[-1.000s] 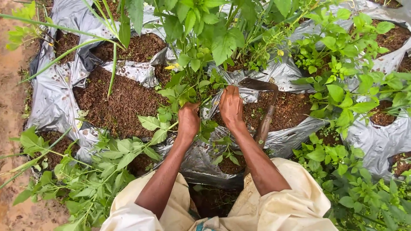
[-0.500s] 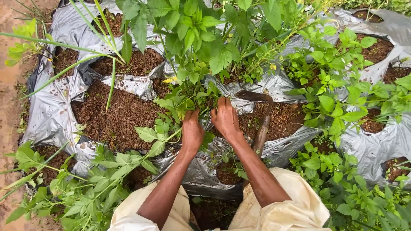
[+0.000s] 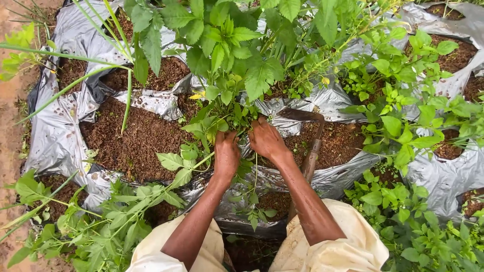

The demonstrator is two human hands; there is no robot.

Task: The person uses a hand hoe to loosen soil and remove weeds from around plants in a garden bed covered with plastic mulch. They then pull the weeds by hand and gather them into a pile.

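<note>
An outdoor plant nursery. Soil-filled grey plastic grow bags stand packed together. Leafy green plants crowd them beside bare earth.

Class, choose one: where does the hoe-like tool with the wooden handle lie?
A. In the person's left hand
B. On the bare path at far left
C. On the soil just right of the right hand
C: the tool rests on the soil beside the right hand, which holds the leafy plants.

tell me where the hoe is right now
In the head view, the hoe lies on the soil of a silver grow bag, just right of the right hand.
</note>
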